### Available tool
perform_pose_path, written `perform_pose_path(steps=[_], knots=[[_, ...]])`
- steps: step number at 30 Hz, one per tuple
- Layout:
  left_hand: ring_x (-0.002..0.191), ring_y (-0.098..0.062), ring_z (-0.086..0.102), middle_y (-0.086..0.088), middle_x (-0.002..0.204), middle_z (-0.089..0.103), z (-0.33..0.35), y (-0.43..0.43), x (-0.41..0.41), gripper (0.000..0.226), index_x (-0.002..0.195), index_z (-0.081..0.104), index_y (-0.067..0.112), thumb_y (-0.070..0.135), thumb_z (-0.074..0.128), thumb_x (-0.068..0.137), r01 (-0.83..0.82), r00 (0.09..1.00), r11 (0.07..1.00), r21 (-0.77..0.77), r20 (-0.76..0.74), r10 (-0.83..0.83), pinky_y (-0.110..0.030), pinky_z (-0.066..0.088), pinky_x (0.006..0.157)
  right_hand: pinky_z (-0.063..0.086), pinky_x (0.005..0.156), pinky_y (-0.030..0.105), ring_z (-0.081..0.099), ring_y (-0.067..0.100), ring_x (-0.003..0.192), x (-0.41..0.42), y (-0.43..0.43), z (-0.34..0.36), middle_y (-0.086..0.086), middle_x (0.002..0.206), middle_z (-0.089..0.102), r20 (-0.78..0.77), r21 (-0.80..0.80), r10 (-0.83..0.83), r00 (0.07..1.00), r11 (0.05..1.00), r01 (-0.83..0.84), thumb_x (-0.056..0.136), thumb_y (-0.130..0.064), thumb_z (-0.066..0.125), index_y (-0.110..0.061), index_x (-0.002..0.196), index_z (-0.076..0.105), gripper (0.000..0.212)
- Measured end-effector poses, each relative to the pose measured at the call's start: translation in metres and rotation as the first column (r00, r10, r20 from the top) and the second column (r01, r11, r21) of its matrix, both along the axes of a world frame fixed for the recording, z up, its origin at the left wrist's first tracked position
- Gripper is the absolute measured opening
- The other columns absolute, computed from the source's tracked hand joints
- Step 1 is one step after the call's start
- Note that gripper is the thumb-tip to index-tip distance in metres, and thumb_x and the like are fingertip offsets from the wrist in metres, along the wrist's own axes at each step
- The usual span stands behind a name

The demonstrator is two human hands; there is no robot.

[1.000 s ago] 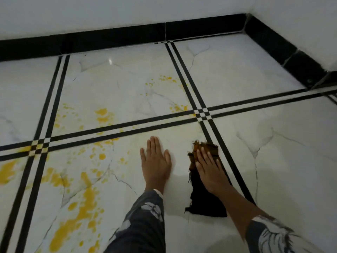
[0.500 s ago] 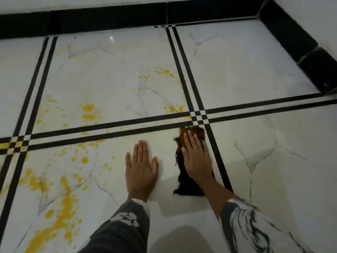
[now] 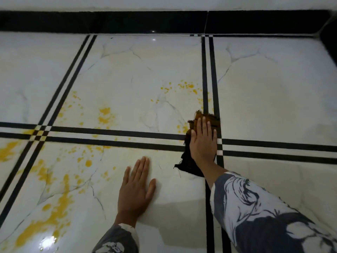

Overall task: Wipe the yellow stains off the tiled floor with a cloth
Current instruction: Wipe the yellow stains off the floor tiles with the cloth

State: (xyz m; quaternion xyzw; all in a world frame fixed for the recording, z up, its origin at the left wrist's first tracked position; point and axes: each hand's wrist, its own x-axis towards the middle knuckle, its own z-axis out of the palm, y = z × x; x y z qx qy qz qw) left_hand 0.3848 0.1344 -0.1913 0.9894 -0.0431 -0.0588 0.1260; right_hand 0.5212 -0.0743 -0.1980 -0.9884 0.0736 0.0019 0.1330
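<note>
My right hand (image 3: 203, 141) lies flat with straight fingers on a dark cloth (image 3: 187, 164), pressing it onto the crossing of the black tile lines. The cloth's far edge (image 3: 202, 116) is stained yellow-brown. My left hand (image 3: 135, 189) rests palm down on the white tile, to the left of the cloth and nearer to me. Yellow stains (image 3: 104, 115) dot the tile beyond the cross line, small specks (image 3: 187, 86) lie ahead of the cloth, and heavy splashes (image 3: 52, 210) cover the near left tile.
The white marble-look floor (image 3: 273, 99) has double black border lines (image 3: 109, 136) crossing it. A black skirting (image 3: 127, 21) runs along the far wall and turns at the right corner (image 3: 328, 39). A yellow patch (image 3: 8, 149) sits at the left edge.
My right hand has pushed the cloth forward, from the near tile up onto the line crossing and toward the yellow specks. My left hand stays flat on the tile. The view has moved closer to the wall.
</note>
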Motion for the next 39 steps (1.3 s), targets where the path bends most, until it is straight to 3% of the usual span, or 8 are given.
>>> perform_pose_path(steps=[6, 16, 21, 24, 28, 31, 35, 39], knots=[[0.142, -0.015, 0.017, -0.002, 0.154, 0.018, 0.005, -0.002, 0.001, 0.065, 0.148, 0.021, 0.013, 0.050, 0.012, 0.096, -0.017, 1.000, 0.999, 0.031, -0.013, 0.017, -0.033, 0.002, 0.117, 0.000, 0.116, 0.037, 0.006, 0.017, 0.145, -0.002, -0.002, 0.003, 0.000, 0.157, 0.009, -0.007, -0.001, 0.034, 0.999, 0.999, -0.034, 0.090, -0.045, -0.004, -0.017, 0.148, 0.010, 0.066], [0.142, -0.016, 0.016, 0.000, 0.153, 0.015, 0.002, -0.004, -0.001, 0.067, 0.148, 0.016, 0.012, 0.052, 0.008, 0.095, -0.025, 1.000, 0.999, 0.035, 0.007, 0.024, -0.034, 0.004, 0.116, -0.001, 0.118, 0.037, 0.001, 0.016, 0.145, -0.001, -0.004, 0.001, 0.000, 0.158, 0.003, -0.010, -0.003, 0.034, 0.999, 0.999, -0.034, 0.099, -0.038, 0.012, -0.018, 0.148, 0.006, 0.053], [0.142, -0.008, 0.000, 0.006, 0.154, 0.002, -0.003, -0.003, -0.004, 0.066, 0.147, 0.001, 0.018, 0.052, 0.007, 0.091, -0.015, 0.999, 0.998, 0.062, 0.043, 0.012, -0.030, -0.004, 0.117, -0.003, 0.117, 0.036, 0.000, 0.015, 0.145, -0.008, -0.008, -0.002, 0.001, 0.157, 0.004, 0.008, -0.019, 0.086, 0.996, 0.996, -0.085, 0.099, -0.040, 0.012, -0.017, 0.148, 0.005, 0.054], [0.140, -0.004, -0.008, 0.007, 0.154, -0.004, -0.005, -0.002, -0.001, 0.069, 0.148, -0.003, 0.020, 0.053, 0.001, 0.087, -0.016, 0.999, 0.997, 0.080, 0.033, 0.013, -0.030, -0.008, 0.116, -0.001, 0.117, 0.037, 0.004, 0.016, 0.145, -0.027, -0.014, -0.006, 0.001, 0.157, 0.008, 0.038, -0.010, 0.122, 0.992, 0.992, -0.122, 0.099, -0.041, 0.013, -0.017, 0.148, 0.009, 0.055], [0.144, -0.010, -0.006, 0.003, 0.158, -0.002, 0.004, -0.011, 0.000, 0.077, 0.150, 0.000, 0.017, 0.054, -0.003, 0.083, -0.039, 0.999, 0.997, 0.061, 0.036, 0.037, -0.031, -0.012, 0.114, 0.000, 0.116, 0.036, 0.010, 0.017, 0.144, -0.073, -0.025, -0.005, 0.000, 0.156, 0.014, 0.050, -0.013, 0.133, 0.990, 0.991, -0.133, 0.088, -0.047, -0.005, -0.016, 0.148, 0.012, 0.069], [0.144, -0.008, -0.004, 0.003, 0.158, -0.001, 0.017, -0.034, 0.030, 0.072, 0.150, 0.003, 0.016, 0.051, 0.005, 0.087, -0.094, 0.991, 0.995, -0.031, 0.093, 0.096, -0.034, -0.010, 0.116, 0.003, 0.115, 0.037, 0.013, 0.018, 0.144, -0.083, -0.027, -0.004, 0.002, 0.155, 0.018, 0.047, -0.023, 0.123, 0.991, 0.992, -0.122, 0.087, -0.049, -0.007, -0.015, 0.147, 0.016, 0.073], [0.145, -0.012, -0.002, 0.000, 0.159, 0.000, 0.017, -0.051, 0.090, 0.058, 0.150, 0.001, 0.014, 0.037, 0.019, 0.100, -0.129, 0.990, 0.989, -0.065, 0.055, 0.133, -0.037, -0.005, 0.117, 0.005, 0.114, 0.038, 0.017, 0.019, 0.143, -0.085, -0.023, -0.004, 0.002, 0.154, 0.022, 0.076, -0.016, 0.107, 0.991, 0.994, -0.106, 0.086, -0.053, -0.019, -0.015, 0.146, 0.019, 0.081], [0.145, -0.012, 0.000, 0.001, 0.159, 0.003, -0.002, -0.048, 0.110, 0.057, 0.150, 0.002, 0.015, 0.038, 0.015, 0.099, -0.147, 0.988, 0.989, -0.010, 0.048, 0.148, -0.042, -0.003, 0.118, 0.016, 0.113, 0.037, 0.030, 0.019, 0.138, -0.081, -0.011, -0.006, 0.001, 0.149, 0.032, 0.094, -0.035, 0.144, 0.985, 0.989, -0.142, 0.096, -0.045, 0.002, -0.015, 0.143, 0.030, 0.062]])
